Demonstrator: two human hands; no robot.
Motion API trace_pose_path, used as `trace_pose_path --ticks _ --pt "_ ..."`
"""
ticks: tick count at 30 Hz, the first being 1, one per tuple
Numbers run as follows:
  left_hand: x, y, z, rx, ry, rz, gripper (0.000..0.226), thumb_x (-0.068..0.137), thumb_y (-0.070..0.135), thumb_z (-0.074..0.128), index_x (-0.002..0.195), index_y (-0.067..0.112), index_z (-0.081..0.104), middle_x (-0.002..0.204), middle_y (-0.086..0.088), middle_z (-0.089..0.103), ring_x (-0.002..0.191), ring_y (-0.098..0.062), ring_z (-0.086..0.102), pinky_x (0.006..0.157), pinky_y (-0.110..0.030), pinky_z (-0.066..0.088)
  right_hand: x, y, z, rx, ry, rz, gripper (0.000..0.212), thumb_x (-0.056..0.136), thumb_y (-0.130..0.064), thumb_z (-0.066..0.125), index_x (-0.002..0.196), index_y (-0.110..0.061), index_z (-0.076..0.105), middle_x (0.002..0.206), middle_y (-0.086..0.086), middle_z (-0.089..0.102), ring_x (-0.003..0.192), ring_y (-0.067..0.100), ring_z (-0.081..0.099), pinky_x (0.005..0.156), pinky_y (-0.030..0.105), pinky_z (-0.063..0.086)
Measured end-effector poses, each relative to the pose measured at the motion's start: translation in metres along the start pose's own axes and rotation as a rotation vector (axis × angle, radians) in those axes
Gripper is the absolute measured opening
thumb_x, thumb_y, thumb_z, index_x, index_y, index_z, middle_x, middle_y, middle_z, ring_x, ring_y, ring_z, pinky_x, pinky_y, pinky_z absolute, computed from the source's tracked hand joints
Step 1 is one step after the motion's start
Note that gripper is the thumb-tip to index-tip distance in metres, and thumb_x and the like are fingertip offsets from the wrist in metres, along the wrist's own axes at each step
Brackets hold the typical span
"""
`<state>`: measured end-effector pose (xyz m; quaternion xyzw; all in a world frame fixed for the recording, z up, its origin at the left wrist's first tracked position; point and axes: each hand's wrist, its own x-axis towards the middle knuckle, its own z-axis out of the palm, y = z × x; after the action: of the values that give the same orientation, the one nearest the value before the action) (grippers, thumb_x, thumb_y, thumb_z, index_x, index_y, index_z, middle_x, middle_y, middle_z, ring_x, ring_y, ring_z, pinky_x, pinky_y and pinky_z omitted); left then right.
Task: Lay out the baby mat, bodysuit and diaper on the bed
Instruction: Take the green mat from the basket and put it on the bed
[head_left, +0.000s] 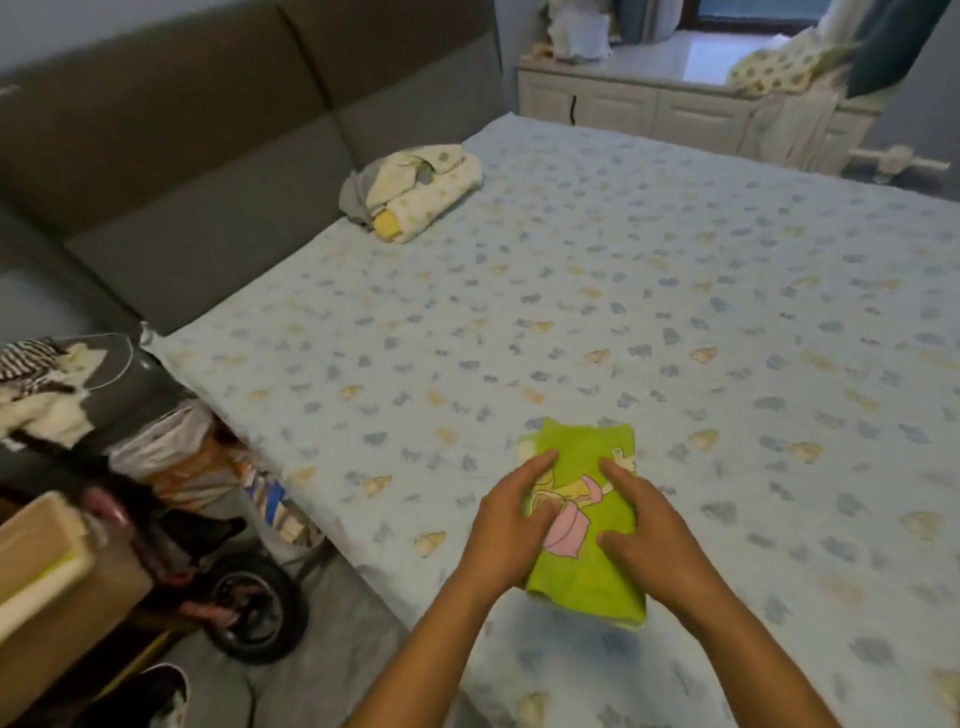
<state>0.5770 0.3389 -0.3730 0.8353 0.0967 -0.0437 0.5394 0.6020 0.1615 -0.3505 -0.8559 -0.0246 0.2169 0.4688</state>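
Note:
A folded bright green cloth with a pink and yellow cartoon print (587, 571) lies near the front edge of the bed (675, 291), which has a pale blue patterned sheet. My left hand (511, 519) grips the cloth's left edge, thumb on top and fingers curled on it. My right hand (644, 525) presses on its right side, fingers spread over the print and thumb on the fabric. Both hands cover part of the picture. Whether this cloth is the mat or the bodysuit cannot be told. No diaper is visible.
A bundle of folded cream and grey baby cloths (410, 192) sits at the bed's far left by the grey headboard (208, 156). Left of the bed stand a pink balance bike (228, 597), a cardboard box (47, 582) and bags. White cabinets (649, 109) line the far wall.

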Motion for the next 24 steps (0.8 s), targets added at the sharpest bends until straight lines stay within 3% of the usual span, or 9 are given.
trace_pose_path --ticks 2,5,7,10,13,18,22,24 --pt "0.014 -0.016 -0.028 0.020 0.003 -0.013 0.056 0.091 0.017 0.063 0.140 0.041 0.051 0.140 0.017 0.053 0.128 0.000 0.050 0.108 -0.020 0.041 0.023 -0.012 0.026 -0.003 -0.014 -0.004 0.083 0.078 0.003 0.063 0.148 -0.032 0.035 0.149 0.001 0.040 0.134 0.019 0.041 0.106 0.029 0.037" --pt "0.044 -0.035 -0.062 0.067 -0.007 -0.010 0.061 0.090 0.020 0.066 0.141 0.045 0.046 0.140 0.015 0.053 0.125 0.002 0.050 0.095 -0.001 0.035 0.064 -0.023 0.055 -0.025 -0.023 -0.023 0.083 0.080 0.001 0.063 0.149 -0.030 0.031 0.151 0.000 0.037 0.136 0.018 0.039 0.103 0.022 0.033" --pt "0.069 -0.050 -0.079 0.107 -0.023 -0.029 0.063 0.090 0.023 0.067 0.144 0.045 0.043 0.142 0.012 0.051 0.128 -0.001 0.047 0.100 -0.007 0.036 0.096 -0.027 0.073 -0.045 -0.027 -0.032 0.083 0.080 0.001 0.063 0.150 -0.029 0.029 0.151 0.000 0.036 0.137 0.016 0.037 0.100 0.017 0.029" --pt "0.116 -0.079 -0.101 0.111 -0.041 -0.083 0.068 0.089 0.021 0.069 0.146 0.044 0.040 0.142 0.011 0.051 0.130 -0.005 0.048 0.110 -0.027 0.040 0.150 -0.032 0.102 -0.052 -0.025 -0.010 0.084 0.080 0.005 0.059 0.150 -0.029 0.029 0.152 -0.001 0.035 0.138 0.015 0.036 0.100 0.014 0.027" --pt "0.163 -0.115 -0.116 0.122 -0.029 -0.113 0.070 0.089 0.019 0.068 0.148 0.041 0.038 0.137 0.018 0.047 0.125 0.002 0.045 0.106 -0.021 0.038 0.205 -0.032 0.130 -0.067 -0.023 0.017 0.086 0.075 0.012 0.053 0.150 -0.026 0.031 0.152 0.001 0.033 0.139 0.016 0.035 0.103 0.015 0.028" --pt "0.222 -0.164 -0.121 0.100 -0.043 -0.172 0.072 0.093 0.021 0.066 0.153 0.034 0.029 0.133 0.018 0.041 0.124 0.003 0.040 0.102 -0.017 0.031 0.294 -0.030 0.163 -0.211 -0.004 0.023 0.084 0.075 0.008 0.056 0.150 -0.021 0.032 0.153 0.006 0.032 0.136 0.028 0.037 0.110 0.036 0.036" --pt "0.275 -0.207 -0.120 0.041 -0.101 -0.201 0.075 0.094 0.020 0.064 0.155 0.032 0.023 0.134 0.016 0.043 0.122 -0.002 0.047 0.103 -0.024 0.039 0.370 -0.014 0.193 -0.450 0.011 0.007 0.076 0.083 -0.008 0.059 0.150 -0.026 0.028 0.154 0.002 0.028 0.122 0.037 0.041 0.101 0.045 0.041" --pt "0.297 -0.231 -0.115 0.027 -0.135 -0.246 0.076 0.093 0.018 0.062 0.155 0.035 0.020 0.128 0.012 0.051 0.101 -0.001 0.057 0.090 -0.020 0.046 0.402 0.003 0.210 -0.582 0.042 -0.037 0.065 0.088 -0.019 0.055 0.148 -0.026 0.029 0.153 0.001 0.031 0.112 0.036 0.045 0.091 0.042 0.044"
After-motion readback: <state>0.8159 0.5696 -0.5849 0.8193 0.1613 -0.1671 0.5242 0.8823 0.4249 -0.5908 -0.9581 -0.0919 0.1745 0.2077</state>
